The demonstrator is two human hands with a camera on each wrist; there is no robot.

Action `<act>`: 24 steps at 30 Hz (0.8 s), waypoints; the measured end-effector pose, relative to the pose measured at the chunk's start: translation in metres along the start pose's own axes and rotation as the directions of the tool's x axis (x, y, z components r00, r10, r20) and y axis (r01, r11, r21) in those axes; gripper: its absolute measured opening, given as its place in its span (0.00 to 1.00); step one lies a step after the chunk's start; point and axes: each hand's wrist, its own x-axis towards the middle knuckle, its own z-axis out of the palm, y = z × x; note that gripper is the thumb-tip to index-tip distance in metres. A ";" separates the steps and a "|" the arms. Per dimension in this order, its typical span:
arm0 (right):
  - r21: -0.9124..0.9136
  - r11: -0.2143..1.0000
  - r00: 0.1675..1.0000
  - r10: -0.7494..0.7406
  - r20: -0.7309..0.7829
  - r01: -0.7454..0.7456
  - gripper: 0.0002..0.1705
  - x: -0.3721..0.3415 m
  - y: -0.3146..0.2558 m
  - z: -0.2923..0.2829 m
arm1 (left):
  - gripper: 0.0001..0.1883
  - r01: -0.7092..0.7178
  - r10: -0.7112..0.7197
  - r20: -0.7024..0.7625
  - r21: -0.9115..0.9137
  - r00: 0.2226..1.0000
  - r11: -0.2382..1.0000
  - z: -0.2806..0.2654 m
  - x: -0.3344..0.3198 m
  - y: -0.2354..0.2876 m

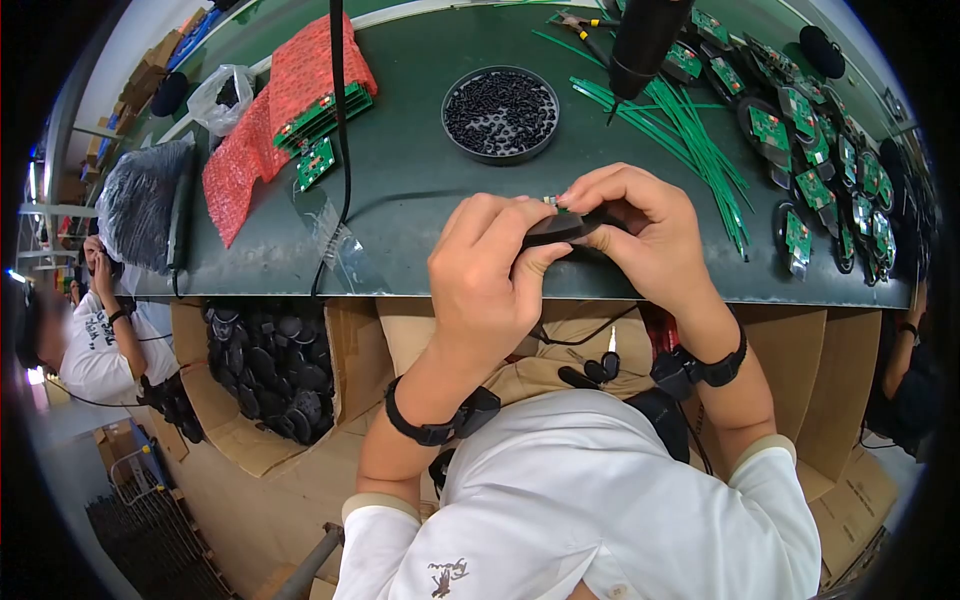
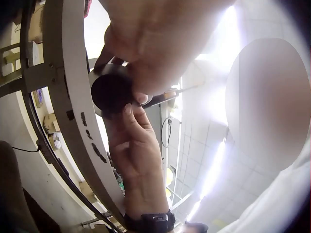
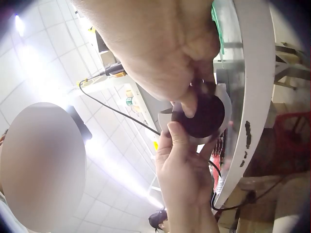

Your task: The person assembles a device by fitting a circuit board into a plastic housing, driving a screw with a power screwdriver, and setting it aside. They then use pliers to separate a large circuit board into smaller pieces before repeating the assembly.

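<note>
Both hands hold a black round plastic shell (image 1: 552, 232) over the front edge of the green table. My left hand (image 1: 482, 262) grips its left side between thumb and fingers. On the opposite side my right hand (image 1: 645, 235) pinches the rim, thumb below and fingers above. A small pale and green part (image 1: 551, 202) shows at the fingertips along the upper edge. The left wrist view shows the dark flat face of the shell (image 2: 112, 92), with a thumb pressed at its rim. In the right wrist view both thumbs lie on the black disc (image 3: 210, 116).
A round dish (image 1: 447, 135) of small black pieces sits beyond the hands. An electric screwdriver (image 1: 645, 50) hangs above green strips (image 1: 690, 130). Shells with circuit boards (image 1: 800, 180) are piled right; boards (image 1: 315, 165) and red bubble wrap (image 1: 240, 185) lie left. A carton (image 1: 355, 350) holds black shells.
</note>
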 end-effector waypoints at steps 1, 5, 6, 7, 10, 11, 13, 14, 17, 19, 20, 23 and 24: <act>0.052 0.998 1.000 0.023 -0.003 -0.022 0.12 0.000 0.000 0.000 | 0.15 -0.009 0.009 -0.014 -0.010 1.000 1.000 0.001 -0.001 0.000; 0.009 1.000 0.998 0.013 0.065 -0.014 0.12 0.005 0.001 -0.008 | 0.14 0.018 -0.019 -0.033 -0.030 0.999 0.999 0.003 -0.004 0.001; -0.072 0.997 0.996 -0.029 0.090 0.036 0.11 0.007 0.000 -0.009 | 0.14 0.019 -0.020 -0.033 -0.030 0.999 0.999 0.003 -0.004 0.002; -0.151 0.985 0.990 -0.070 0.119 0.088 0.11 0.007 -0.001 -0.010 | 0.15 0.030 -0.031 -0.034 -0.042 0.999 0.999 0.004 -0.004 0.002; -0.126 0.989 0.993 -0.065 0.098 0.077 0.11 0.008 -0.001 -0.009 | 0.15 0.042 -0.043 -0.025 -0.046 0.999 0.998 0.002 -0.004 0.002; -0.125 0.989 0.993 -0.065 0.099 0.077 0.11 0.008 0.000 -0.009 | 0.15 0.044 -0.044 -0.016 -0.038 0.999 0.998 0.001 -0.004 0.002; -0.142 0.985 0.990 -0.084 0.114 0.100 0.12 0.008 0.002 -0.011 | 0.16 0.039 -0.041 -0.029 -0.050 0.999 0.998 0.003 -0.005 0.002; -0.143 0.985 0.990 -0.085 0.114 0.101 0.12 0.007 0.000 -0.012 | 0.17 0.034 -0.037 -0.041 -0.063 0.998 0.997 0.003 -0.006 0.001; -0.314 0.924 0.969 -0.169 0.177 0.219 0.12 0.003 -0.005 -0.013 | 0.19 -0.058 0.058 -0.006 0.044 0.998 0.997 0.005 -0.018 -0.009; -0.445 0.826 0.933 -0.257 0.251 0.347 0.12 -0.007 -0.002 -0.014 | 0.20 -0.084 0.083 0.015 0.113 0.996 0.990 0.006 -0.029 -0.010; -0.445 0.825 0.933 -0.257 0.254 0.348 0.12 -0.013 -0.001 -0.012 | 0.21 -0.104 0.098 0.040 0.181 0.994 0.978 0.007 -0.037 -0.011; -0.479 0.790 0.910 -0.234 0.342 0.383 0.14 -0.022 -0.007 -0.015 | 0.22 -0.080 0.056 0.122 0.196 0.991 0.977 0.002 -0.048 -0.006; -0.479 0.790 0.910 -0.234 0.343 0.383 0.14 -0.020 -0.010 -0.018 | 0.25 -0.057 0.027 0.170 0.172 0.985 0.983 -0.002 -0.048 -0.004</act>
